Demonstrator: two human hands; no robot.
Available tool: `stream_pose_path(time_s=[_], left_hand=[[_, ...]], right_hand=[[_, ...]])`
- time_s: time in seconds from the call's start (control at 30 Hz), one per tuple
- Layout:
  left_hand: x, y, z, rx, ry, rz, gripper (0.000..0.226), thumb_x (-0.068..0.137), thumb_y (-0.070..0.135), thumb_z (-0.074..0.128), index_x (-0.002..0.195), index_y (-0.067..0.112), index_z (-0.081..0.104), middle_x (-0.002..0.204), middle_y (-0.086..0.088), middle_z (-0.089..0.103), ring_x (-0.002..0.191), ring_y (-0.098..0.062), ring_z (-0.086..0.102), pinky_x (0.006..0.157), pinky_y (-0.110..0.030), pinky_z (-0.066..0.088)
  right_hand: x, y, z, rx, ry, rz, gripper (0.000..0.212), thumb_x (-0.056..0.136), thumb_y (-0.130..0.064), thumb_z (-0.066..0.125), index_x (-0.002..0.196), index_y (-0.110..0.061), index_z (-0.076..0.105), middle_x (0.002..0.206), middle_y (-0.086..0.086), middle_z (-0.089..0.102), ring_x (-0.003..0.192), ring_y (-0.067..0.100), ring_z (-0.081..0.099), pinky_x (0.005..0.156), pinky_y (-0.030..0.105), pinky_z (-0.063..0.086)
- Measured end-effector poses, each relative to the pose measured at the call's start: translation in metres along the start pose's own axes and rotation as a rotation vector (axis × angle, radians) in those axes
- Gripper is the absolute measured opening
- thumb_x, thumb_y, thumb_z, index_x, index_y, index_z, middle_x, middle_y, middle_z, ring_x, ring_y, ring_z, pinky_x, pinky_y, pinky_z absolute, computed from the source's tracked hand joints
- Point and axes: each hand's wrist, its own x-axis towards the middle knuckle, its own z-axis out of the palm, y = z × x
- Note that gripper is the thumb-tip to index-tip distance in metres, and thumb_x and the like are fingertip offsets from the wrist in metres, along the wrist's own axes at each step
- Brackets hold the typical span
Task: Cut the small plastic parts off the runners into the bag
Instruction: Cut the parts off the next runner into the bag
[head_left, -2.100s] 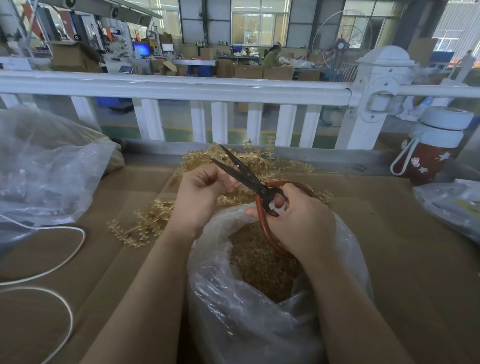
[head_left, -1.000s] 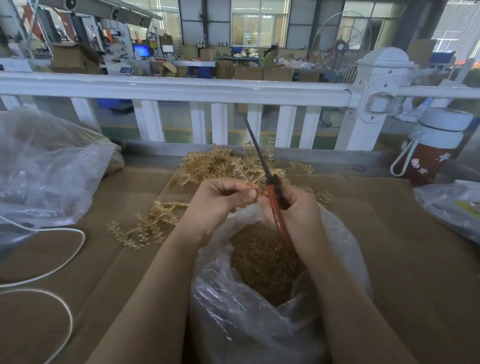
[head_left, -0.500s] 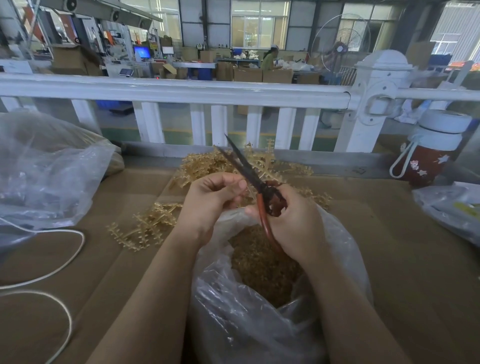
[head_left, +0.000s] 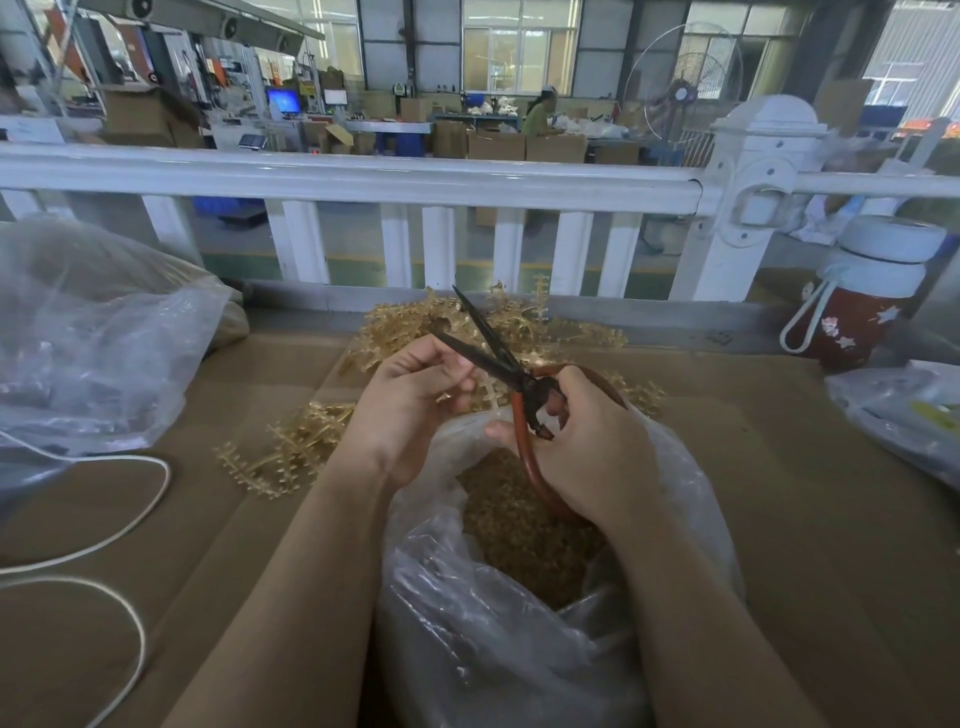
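My left hand (head_left: 410, 400) pinches a pale gold plastic runner (head_left: 485, 391) over the mouth of a clear plastic bag (head_left: 519, 649). My right hand (head_left: 587, 447) grips scissors (head_left: 498, 358) with red loop handles and dark blades. The blades stand apart in a V, tips pointing up and left, just above the runner. Inside the bag lies a heap of small golden cut parts (head_left: 524, 530). A pile of uncut runners (head_left: 415, 327) lies behind my hands, and more runners (head_left: 291, 452) lie to the left.
A brown cardboard sheet (head_left: 831, 519) covers the table. A large clear bag (head_left: 88, 338) sits at left, a white cord (head_left: 130, 514) loops below it. A red bottle with white lid (head_left: 862, 301) stands far right, another bag (head_left: 904, 410) beside it. A white railing (head_left: 363, 176) runs behind.
The scissors closed and pointed straight up a second ago; since then the blades have opened into a V and tilted back to the left over the runner in my left hand.
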Motion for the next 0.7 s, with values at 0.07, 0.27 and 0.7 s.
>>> stream_pose_path(time_s=[0.07,0.27,0.7], left_hand=[[0.0001,-0.0001,-0.0001,-0.006,0.006,0.000,0.008,0.087,0.003,0.058,0.083,0.009,0.062,0.070,-0.001,0.060,0.066,-0.010,0.053,0.065,-0.022,0.046],[-0.0001,0.0005,-0.0017,-0.007,-0.011,-0.010,0.013,0.091,-0.001,0.054,0.085,0.008,0.061,0.068,0.002,0.063,0.066,-0.009,0.055,0.067,-0.024,0.045],[0.0003,0.0001,-0.0001,-0.032,-0.050,-0.015,0.009,0.091,0.000,0.053,0.087,0.006,0.059,0.069,0.001,0.061,0.065,-0.009,0.053,0.065,-0.022,0.043]], right_hand=[[0.0000,-0.0004,-0.0008,-0.006,0.005,0.004,0.067,0.061,-0.092,0.052,0.090,-0.032,0.050,0.082,-0.024,0.051,0.075,-0.004,0.052,0.062,0.024,0.050],[-0.0017,-0.0030,-0.0037,-0.038,0.071,-0.008,0.070,0.061,-0.095,0.043,0.080,-0.028,0.050,0.072,-0.026,0.047,0.067,-0.002,0.051,0.056,0.020,0.042],[-0.0033,-0.0050,-0.0044,-0.072,0.153,-0.049,0.071,0.067,-0.095,0.035,0.075,-0.026,0.051,0.064,-0.023,0.046,0.052,-0.003,0.043,0.048,0.015,0.033]])
